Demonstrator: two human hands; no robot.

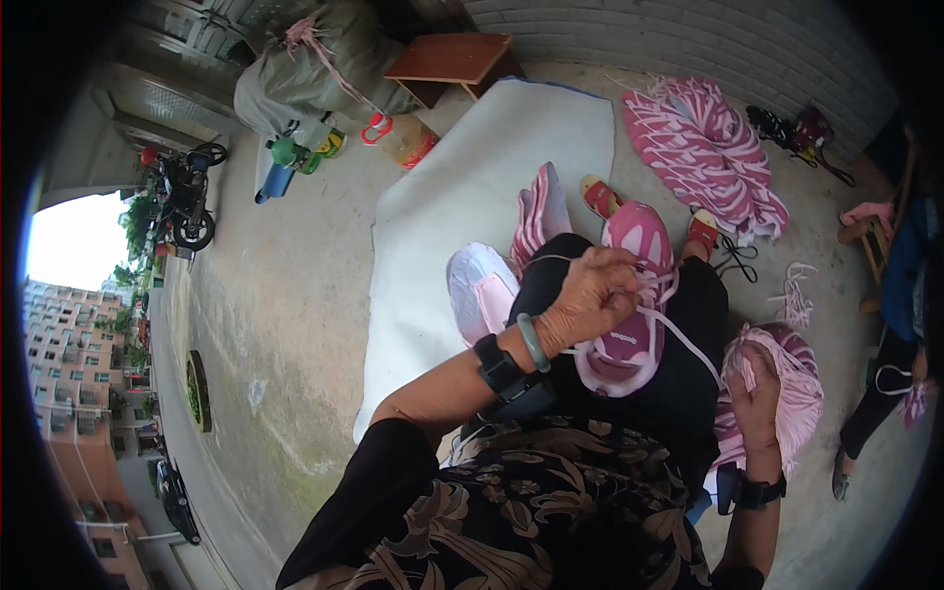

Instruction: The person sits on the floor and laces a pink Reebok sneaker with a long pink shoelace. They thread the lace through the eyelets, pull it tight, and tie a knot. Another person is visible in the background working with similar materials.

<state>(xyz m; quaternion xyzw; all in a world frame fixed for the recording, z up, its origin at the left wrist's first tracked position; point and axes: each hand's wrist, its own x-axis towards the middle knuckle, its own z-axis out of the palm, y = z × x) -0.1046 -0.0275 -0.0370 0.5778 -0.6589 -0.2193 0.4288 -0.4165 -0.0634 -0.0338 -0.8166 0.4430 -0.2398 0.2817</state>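
1. Head view: a pink sneaker [629, 315] rests on the person's lap, toe pointing away, and a white lace [688, 339] runs through its upper and trails off toward the right.
2. The left hand [590, 295] is closed over the sneaker's lace area, fingers pinching the lace near the eyelets — the exact grip is partly hidden by the knuckles.
3. The right hand [755, 408] grasps a bundle of pink-and-white laces [787, 383] beside the right knee.
4. Judging by this, lacing of this sneaker is under way, not finished — the lace end hangs loose and untied.
5. Another pink-and-white shoe [539, 211] and a pale one [480, 285] lie on the white mat [442, 197] ahead; whether they are laced cannot be told.
6. A large heap of pink-and-white laces [703, 152] lies on the concrete floor [285, 295], so plenty of material remains.
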